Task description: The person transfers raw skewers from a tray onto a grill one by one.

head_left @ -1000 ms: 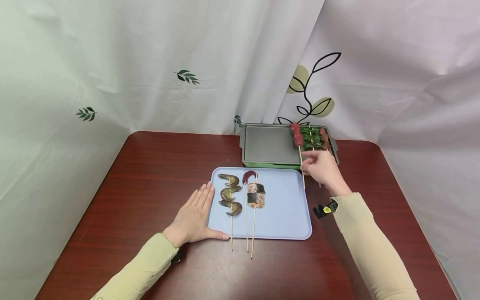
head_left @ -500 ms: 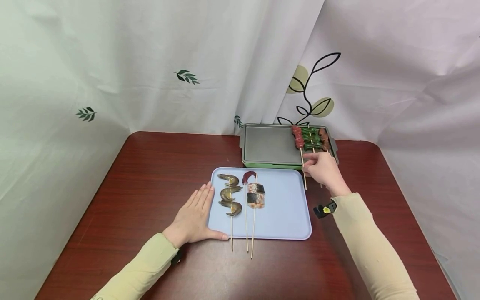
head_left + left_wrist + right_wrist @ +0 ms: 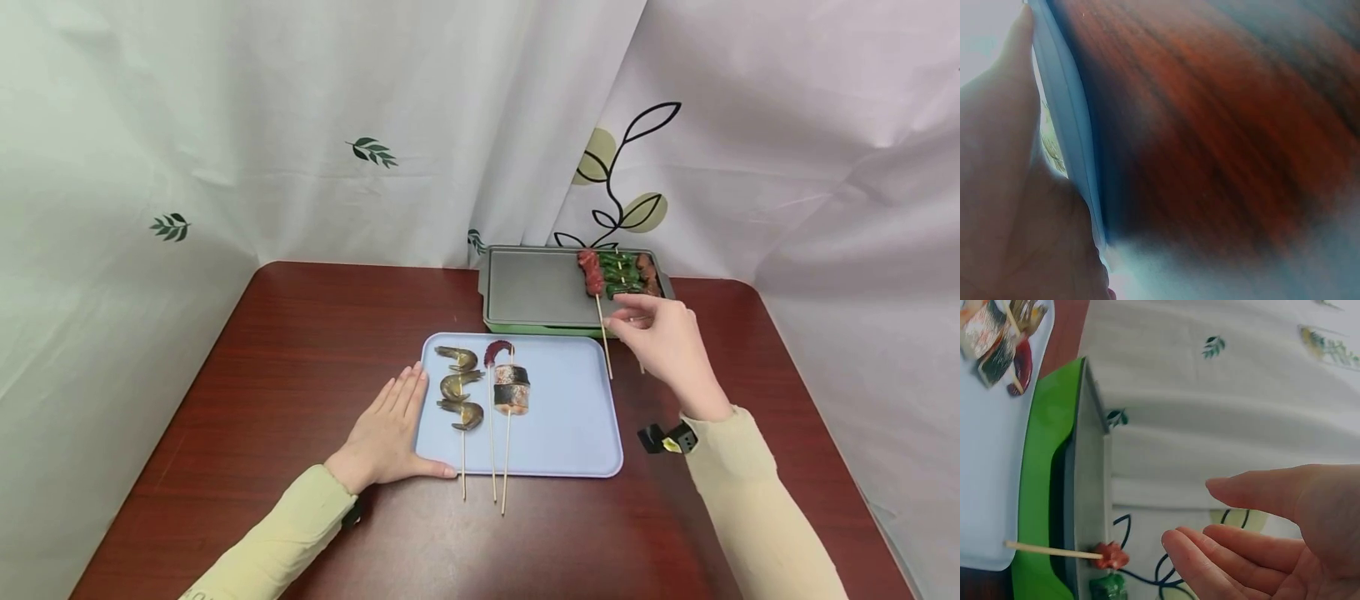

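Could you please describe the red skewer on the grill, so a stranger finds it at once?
At the back of the table stands a gray grill, just behind the blue tray. On its right half, the red skewer is the leftmost of three, beside the green skewer, then the brown skewer.
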A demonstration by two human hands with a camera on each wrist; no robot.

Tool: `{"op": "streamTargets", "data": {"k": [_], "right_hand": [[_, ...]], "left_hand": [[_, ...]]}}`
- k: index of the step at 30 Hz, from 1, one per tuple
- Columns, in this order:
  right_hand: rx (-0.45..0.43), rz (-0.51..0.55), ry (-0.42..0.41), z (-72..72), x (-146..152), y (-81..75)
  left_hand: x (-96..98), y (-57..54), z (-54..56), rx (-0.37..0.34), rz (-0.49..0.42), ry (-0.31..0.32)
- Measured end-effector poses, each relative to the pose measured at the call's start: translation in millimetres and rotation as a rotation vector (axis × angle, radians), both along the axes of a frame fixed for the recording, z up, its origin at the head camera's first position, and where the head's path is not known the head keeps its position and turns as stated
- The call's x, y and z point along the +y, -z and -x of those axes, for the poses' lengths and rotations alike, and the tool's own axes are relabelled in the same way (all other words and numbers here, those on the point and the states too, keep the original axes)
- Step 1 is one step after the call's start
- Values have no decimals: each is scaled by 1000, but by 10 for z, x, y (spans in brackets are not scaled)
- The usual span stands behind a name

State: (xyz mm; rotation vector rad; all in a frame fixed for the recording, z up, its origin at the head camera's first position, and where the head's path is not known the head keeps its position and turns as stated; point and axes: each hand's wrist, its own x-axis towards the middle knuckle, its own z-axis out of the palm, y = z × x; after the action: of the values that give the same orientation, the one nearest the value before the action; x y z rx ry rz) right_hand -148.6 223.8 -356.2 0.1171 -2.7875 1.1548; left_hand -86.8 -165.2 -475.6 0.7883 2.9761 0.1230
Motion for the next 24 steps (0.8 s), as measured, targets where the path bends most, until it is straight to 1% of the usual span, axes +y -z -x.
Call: {"op": "streamTargets", "data": {"k": [4, 9, 13, 15, 22, 24], "right_hand": [[17, 34, -26, -147, -43, -79], [20, 66, -60, -287, -115, -52], [-1, 88, -84, -384, -185, 14], [-14, 92, -99, -430, -226, 55], [-60, 104, -146, -551, -376, 257], [-76, 115, -155, -584, -414, 311]], "left_hand": [[2, 0, 5, -2, -9, -2], [-7, 27, 4, 3, -37, 0], [-11, 32, -1, 7, -44, 1], [-7, 17, 0, 4, -39, 0], [-22, 66, 8, 6, -30, -2], [-18, 47, 4, 5, -34, 1]]}}
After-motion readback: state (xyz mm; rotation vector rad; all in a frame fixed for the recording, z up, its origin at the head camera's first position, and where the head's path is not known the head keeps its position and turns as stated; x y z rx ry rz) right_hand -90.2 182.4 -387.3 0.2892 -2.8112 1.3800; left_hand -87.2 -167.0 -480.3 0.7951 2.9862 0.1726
